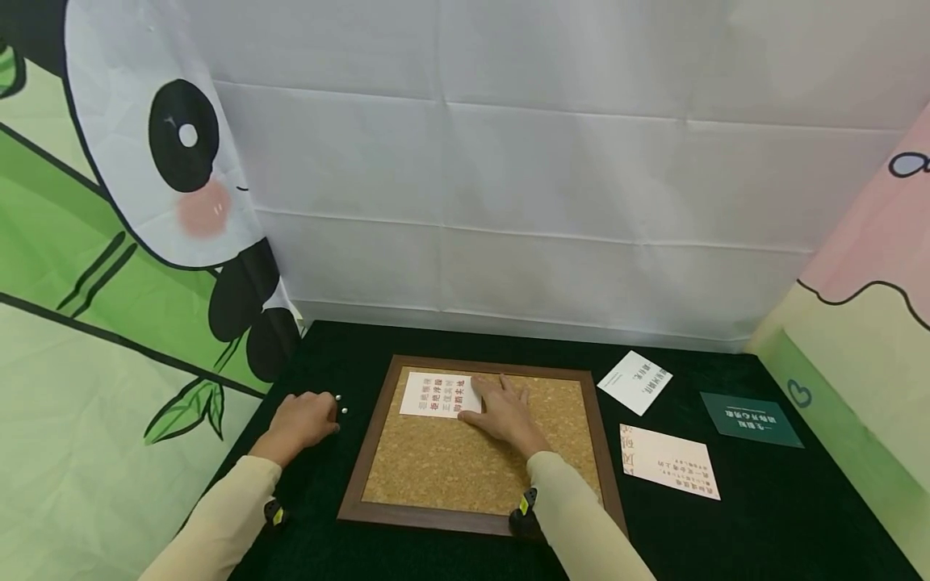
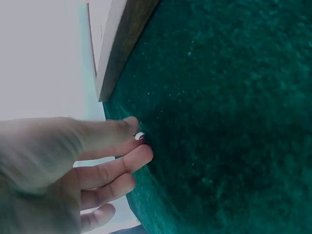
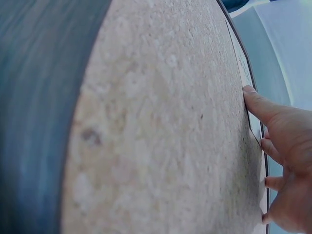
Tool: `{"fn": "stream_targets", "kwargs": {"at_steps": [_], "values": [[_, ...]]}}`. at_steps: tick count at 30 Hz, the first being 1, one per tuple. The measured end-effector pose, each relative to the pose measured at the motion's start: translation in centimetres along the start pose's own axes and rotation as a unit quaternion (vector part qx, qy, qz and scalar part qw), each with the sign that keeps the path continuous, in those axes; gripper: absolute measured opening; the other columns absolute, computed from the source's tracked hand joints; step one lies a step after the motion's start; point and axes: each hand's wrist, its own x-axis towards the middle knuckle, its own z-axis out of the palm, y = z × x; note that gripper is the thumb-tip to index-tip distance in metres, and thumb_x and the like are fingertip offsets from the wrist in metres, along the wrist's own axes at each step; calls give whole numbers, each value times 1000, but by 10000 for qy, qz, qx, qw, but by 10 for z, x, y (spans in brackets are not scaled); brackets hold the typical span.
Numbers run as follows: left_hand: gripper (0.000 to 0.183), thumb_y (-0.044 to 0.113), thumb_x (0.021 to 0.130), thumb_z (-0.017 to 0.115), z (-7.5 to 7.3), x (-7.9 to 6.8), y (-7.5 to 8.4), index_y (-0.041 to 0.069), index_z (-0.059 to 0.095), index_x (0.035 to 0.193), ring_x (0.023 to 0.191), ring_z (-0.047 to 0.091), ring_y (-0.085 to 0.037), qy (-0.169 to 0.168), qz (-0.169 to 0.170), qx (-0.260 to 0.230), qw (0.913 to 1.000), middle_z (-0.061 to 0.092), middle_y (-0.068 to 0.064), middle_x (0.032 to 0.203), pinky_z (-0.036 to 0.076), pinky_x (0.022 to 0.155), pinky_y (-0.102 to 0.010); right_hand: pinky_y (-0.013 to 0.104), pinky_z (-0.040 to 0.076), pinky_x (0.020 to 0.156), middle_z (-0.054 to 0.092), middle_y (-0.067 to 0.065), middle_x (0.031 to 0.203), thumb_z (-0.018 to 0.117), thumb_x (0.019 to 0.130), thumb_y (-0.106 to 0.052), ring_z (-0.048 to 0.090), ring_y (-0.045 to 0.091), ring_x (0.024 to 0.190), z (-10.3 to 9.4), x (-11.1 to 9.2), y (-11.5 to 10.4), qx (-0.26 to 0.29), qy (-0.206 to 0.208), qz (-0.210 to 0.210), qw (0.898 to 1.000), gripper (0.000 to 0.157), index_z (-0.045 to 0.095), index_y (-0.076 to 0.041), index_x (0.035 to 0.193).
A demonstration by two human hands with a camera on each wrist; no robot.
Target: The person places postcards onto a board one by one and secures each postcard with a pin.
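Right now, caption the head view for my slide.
Right fingers touch a printed white card on a framed corkboard, left fingers at tiny white objects.

Clerk: Back?

Checker: White cloth [image 1: 552, 181], one, hanging; creased in level and upright folds, reaching down to the far edge of the table [image 1: 763, 516].

Clerk: Left?

Checker: Printed cloth [image 1: 87, 452], pale green ground. Panda [image 1: 119, 137] with black eye [image 1: 167, 153] and pink cheek [image 1: 205, 211]; green bamboo stalk [image 1: 43, 210] and leaves [image 1: 190, 410], outlined in black.

Clerk: Right?

Checker: Second printed cloth [image 1: 865, 347]. Pink above a wavy black line, cream below, then a green band bearing a blue heart [image 1: 799, 394].

Clerk: Furniture?

Checker: Table, one, under a dark green cover [image 2: 234, 146], slightly mottled.

Clerk: Light?

Checker: Soft, with faint pale patches on the white cloth.
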Motion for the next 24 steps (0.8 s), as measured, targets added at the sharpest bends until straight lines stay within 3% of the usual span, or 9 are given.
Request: {"fn": "stream_targets", "kwargs": {"at_steps": [5, 13, 24], "values": [[15, 16, 83, 77, 2, 2, 4, 11, 65, 76, 63, 49, -18, 176, 53, 289, 9994, 55, 0, 65, 35, 67, -38, 71, 6, 111, 39, -1, 156, 65, 88, -54, 18, 37, 149, -1, 0, 0, -9, -34, 32, 10000, 75, 41, -20, 150], [16, 12, 89, 68, 1, 2, 6, 12, 63, 74, 63, 49, -18, 296, 72, 290, 9991, 55, 0, 64, 34, 67, -38, 70, 4, 112, 39, -1, 156, 65, 88, -54, 18, 37, 150, -1, 0, -1, 13, -37, 25, 10000, 75, 41, -20, 150], [19, 8, 91, 64, -3, 6, 11, 15, 62, 73, 80, 43, -26, 788, 4, -68, 9969, 49, -6, 87, 31, 69, -40, 71, 4, 112, 37, -1, 157, 64, 88, -55, 18, 37, 149, -2, 0, 0, 28, -52, 11, 10000, 76, 39, -20, 151]]}}
